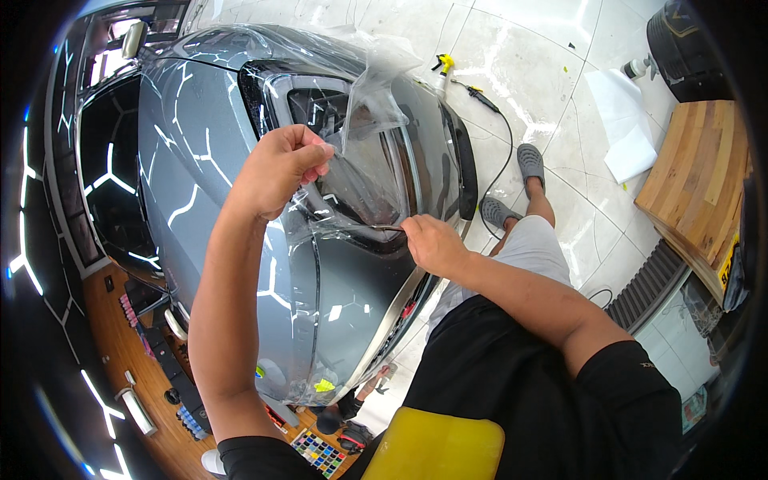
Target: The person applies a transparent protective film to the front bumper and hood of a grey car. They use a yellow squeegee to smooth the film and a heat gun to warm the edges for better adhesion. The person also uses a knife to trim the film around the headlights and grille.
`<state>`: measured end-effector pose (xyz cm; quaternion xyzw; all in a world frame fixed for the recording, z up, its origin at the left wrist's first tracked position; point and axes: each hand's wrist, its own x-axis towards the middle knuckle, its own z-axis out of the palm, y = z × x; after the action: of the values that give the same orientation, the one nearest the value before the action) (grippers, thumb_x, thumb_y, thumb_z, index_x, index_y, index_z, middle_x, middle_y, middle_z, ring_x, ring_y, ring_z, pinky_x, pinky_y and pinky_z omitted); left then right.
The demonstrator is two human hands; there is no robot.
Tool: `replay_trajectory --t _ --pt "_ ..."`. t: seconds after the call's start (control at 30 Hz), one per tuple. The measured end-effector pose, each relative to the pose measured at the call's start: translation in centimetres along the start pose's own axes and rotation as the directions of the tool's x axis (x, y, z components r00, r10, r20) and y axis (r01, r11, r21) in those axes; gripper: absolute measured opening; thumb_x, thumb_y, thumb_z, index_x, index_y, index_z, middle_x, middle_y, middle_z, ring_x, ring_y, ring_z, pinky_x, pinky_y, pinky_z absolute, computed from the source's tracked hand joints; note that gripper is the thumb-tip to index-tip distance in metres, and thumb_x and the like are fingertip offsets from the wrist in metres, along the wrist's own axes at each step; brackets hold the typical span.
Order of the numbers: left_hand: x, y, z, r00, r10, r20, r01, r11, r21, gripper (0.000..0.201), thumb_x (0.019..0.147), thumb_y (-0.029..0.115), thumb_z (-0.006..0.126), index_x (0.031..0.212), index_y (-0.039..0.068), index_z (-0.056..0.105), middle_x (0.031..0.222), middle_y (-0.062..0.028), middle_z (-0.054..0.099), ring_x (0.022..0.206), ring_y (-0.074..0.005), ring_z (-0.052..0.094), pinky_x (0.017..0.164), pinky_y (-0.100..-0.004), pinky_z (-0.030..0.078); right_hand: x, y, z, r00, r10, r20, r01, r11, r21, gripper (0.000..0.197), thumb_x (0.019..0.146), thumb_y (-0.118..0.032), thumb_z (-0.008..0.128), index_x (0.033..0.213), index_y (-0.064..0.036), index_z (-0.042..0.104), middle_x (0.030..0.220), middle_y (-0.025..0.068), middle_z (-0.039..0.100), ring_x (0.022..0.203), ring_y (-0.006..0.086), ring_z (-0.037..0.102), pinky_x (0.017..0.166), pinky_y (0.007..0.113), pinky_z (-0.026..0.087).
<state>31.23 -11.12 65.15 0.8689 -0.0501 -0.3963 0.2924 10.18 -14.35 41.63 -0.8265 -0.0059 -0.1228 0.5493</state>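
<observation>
A grey car [196, 120] fills the left and middle, with wrinkled clear film [376, 96] draped over its near end. My left hand [288, 168] is raised above the car, its fingers pinched on the clear film. From there the film stretches down over a dark recessed section [320, 112] of the bodywork. Lower right of it, my right hand [434, 246] is closed round a slim cutter [387, 228], whose narrow tip touches the film at the edge of that section. Most of the cutter's handle is hidden in the fingers.
A yellow spray bottle head [445, 62] and a black hose gun [480, 96] are past the car's end. A wooden box [696, 176] stands at right by a white sheet [620, 120]. Another person [332, 418] is low beyond the car. A yellow flat pad [436, 446] lies against my shirt.
</observation>
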Motion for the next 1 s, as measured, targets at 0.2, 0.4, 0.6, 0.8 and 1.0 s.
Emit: replay_trajectory --t 0.2,0.4,0.6,0.8,1.0 --pt "0.4 0.3 0.5 0.999 0.008 0.034 -0.007 0.999 -0.041 0.013 0.085 0.014 0.066 0.079 0.008 0.056 0.068 -0.0003 0.058 0.061 -0.0069 0.048 0.06 -0.0209 0.038 0.7 1.7 -0.9 0.997 -0.043 0.057 0.052 0.984 -0.171 0.012 0.077 -0.007 0.058 0.089 -0.0049 0.056 0.079 0.0106 0.058 0.077 0.0293 0.058 0.068 0.041 0.048" --pt "0.9 0.6 0.7 1.0 -0.008 0.026 0.01 0.997 -0.081 0.012 0.084 0.011 0.067 0.081 0.005 0.057 0.07 -0.0022 0.061 0.061 -0.0074 0.051 0.06 -0.0214 0.041 1.8 3.0 -2.0 0.991 -0.107 0.077 0.12 0.976 -0.18 0.013 0.076 -0.006 0.056 0.088 -0.006 0.056 0.082 0.0109 0.057 0.082 0.0299 0.056 0.077 0.042 0.046" --pt "1.6 0.9 1.0 1.0 -0.01 0.019 0.011 0.996 -0.088 0.013 0.084 0.011 0.068 0.081 0.006 0.056 0.07 -0.0019 0.06 0.061 -0.0073 0.051 0.059 -0.0214 0.041 3.6 5.8 -2.6 0.966 -0.24 0.092 0.255 0.941 -0.221 0.015 0.074 -0.006 0.056 0.089 -0.006 0.057 0.083 0.0122 0.057 0.087 0.0321 0.056 0.091 0.045 0.044" --pt "2.0 0.6 0.4 0.999 -0.034 0.017 0.037 0.988 -0.153 0.012 0.084 0.011 0.067 0.081 0.006 0.057 0.068 -0.0007 0.059 0.059 -0.0076 0.05 0.058 -0.021 0.039 5.2 6.9 -3.6 0.94 -0.322 0.111 0.34 0.906 -0.254 0.014 0.076 -0.007 0.053 0.088 -0.0033 0.058 0.086 0.0126 0.056 0.091 0.0302 0.056 0.101 0.046 0.041" --pt "2.1 2.7 -2.8 0.992 0.119 -0.034 -0.124 0.943 -0.31 0.007 0.087 0.01 0.063 0.084 0.006 0.059 0.067 -0.0006 0.055 0.057 -0.0077 0.049 0.055 -0.0215 0.04 6.8 8.4 -4.7 0.911 -0.38 0.16 0.411 0.869 -0.274 0.014 0.078 -0.008 0.055 0.091 -0.0059 0.059 0.085 0.0112 0.058 0.093 0.0293 0.057 0.1 0.047 0.042"
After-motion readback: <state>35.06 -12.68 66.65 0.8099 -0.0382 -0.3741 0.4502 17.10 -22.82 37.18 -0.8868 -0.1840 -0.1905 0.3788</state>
